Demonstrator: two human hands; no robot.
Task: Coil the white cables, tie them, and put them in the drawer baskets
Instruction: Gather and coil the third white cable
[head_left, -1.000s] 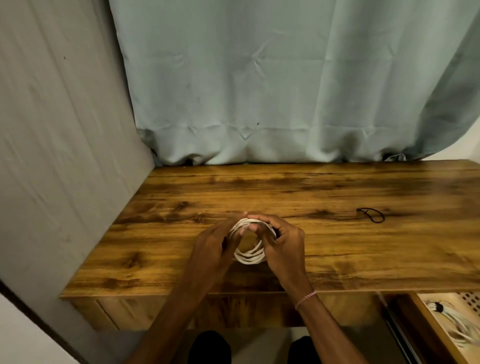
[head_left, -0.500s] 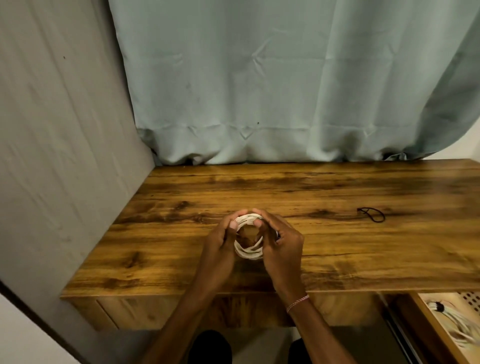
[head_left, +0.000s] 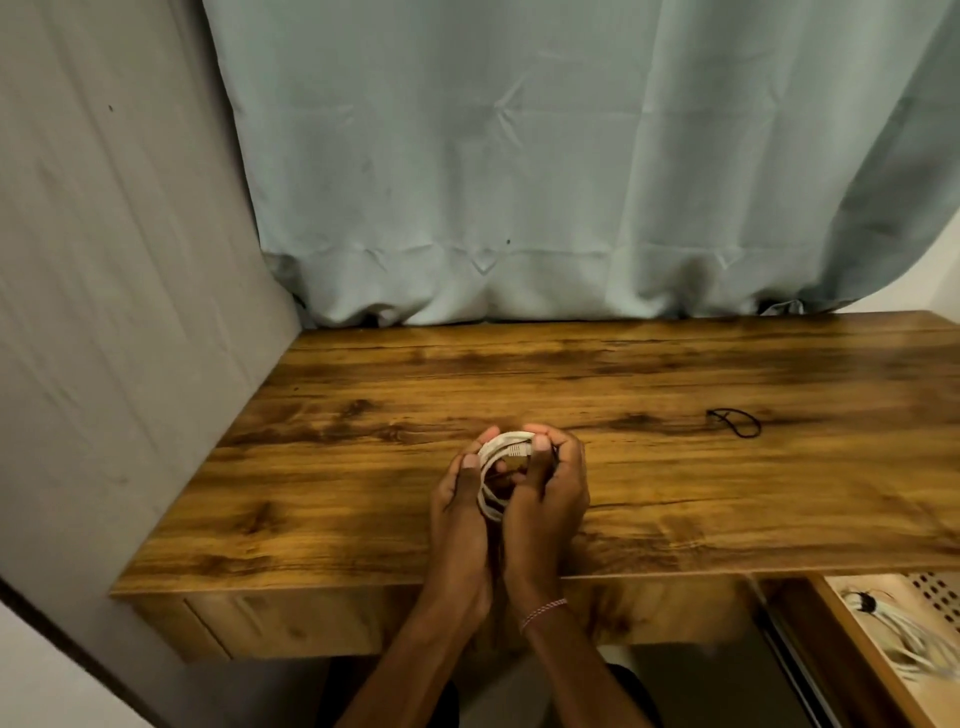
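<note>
A coiled white cable (head_left: 498, 452) is squeezed between both hands above the wooden desk (head_left: 675, 499), near its front edge. My left hand (head_left: 460, 499) grips the coil's left side, thumb on top. My right hand (head_left: 553, 486) grips its right side, and the thumb presses a white plug against the loops. The lower part of the coil is hidden behind my palms. A black tie loop (head_left: 737, 421) lies on the desk to the right, apart from both hands.
An open drawer (head_left: 852, 654) at the lower right holds a basket with a tied white cable bundle (head_left: 893, 629). A grey wall (head_left: 104, 312) bounds the desk on the left. A pale green curtain (head_left: 519, 182) hangs behind it.
Both hands have closed in toward each other, pressing the round coil into a narrower, upright shape. The black tie has not moved.
</note>
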